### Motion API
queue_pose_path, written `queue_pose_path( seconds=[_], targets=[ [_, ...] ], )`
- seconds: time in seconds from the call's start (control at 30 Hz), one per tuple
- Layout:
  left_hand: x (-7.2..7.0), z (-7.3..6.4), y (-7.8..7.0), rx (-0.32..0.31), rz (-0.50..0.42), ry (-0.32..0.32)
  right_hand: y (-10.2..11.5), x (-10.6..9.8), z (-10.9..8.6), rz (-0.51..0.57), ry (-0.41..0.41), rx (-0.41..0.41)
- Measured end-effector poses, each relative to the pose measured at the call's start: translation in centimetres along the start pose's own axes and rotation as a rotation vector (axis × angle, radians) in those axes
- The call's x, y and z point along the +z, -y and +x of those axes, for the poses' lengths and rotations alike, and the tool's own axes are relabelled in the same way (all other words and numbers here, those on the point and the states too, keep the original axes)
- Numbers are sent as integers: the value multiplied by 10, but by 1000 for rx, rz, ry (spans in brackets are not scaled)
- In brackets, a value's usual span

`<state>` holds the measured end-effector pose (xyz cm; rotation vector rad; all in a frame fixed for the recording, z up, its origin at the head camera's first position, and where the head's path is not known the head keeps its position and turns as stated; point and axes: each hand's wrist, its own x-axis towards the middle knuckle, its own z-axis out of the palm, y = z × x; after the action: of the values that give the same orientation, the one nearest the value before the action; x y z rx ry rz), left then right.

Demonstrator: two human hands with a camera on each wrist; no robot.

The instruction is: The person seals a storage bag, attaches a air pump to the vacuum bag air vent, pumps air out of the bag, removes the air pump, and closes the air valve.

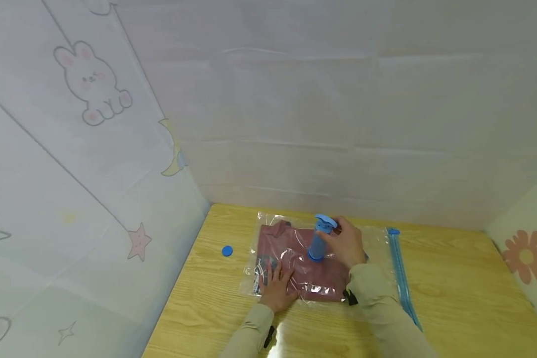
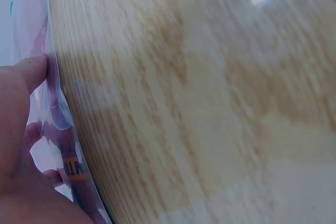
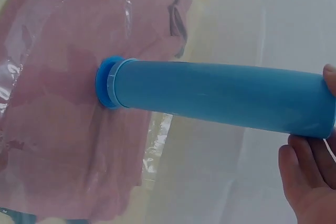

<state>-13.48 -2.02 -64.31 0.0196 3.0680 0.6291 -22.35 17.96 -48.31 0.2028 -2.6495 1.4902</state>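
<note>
- Closest to the right wrist camera, the blue pump (image 3: 220, 95) stands nearly upright on the clear plastic bag (image 1: 378, 237), its lower end at a round blue collar (image 3: 102, 83); that seating probably lines it up with an air valve, though the joint itself is hidden.
- Right hand (image 1: 348, 243): thumb and fingers grip the pump's upper barrel from either side, just below the curved handle (image 1: 325, 220). Such a hold high up likely steadies the tall tube against tipping.
- Maroon cloth (image 1: 317, 278) lies flat inside the bag, under and around the pump, which perhaps gives the base a soft but broad footing.
- Left hand (image 1: 277, 292): fingers spread and laid on the bag's near left part, gripping nothing; the pressure seems meant to stop the film from sliding.
- Blue zip strip (image 1: 400, 273) runs down the bag's right side, well apart from the pump, with its slider (image 1: 393, 231) at the far end.
- Blue disc (image 1: 226, 251) rests on the wooden table (image 1: 452, 283) left of the bag, perhaps a valve cap set aside within reach.
- Pale printed walls (image 1: 295, 109) rise beyond the table.
</note>
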Motion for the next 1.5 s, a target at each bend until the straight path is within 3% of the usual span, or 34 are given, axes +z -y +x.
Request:
queue_pose_path(
  seconds=[0.27,0.5,0.73,0.97,1.3,1.5],
  targets=[
    [2,4,-1,3,13,8,0,-4,2,-26,47,13],
    [-13,19,-8,-5,-56,-30,1,-3,5,-23,62,10],
    [-44,40,-36,48,-306,-108,4,0,7,-40,81,-3],
    [-70,60,-68,61,-535,-165,3,1,8,-34,74,18],
    [-83,75,-98,130,-585,-227,2,2,7,-42,86,33],
    [-80,76,-107,101,-596,-237,0,6,4,-104,78,62]
  ],
)
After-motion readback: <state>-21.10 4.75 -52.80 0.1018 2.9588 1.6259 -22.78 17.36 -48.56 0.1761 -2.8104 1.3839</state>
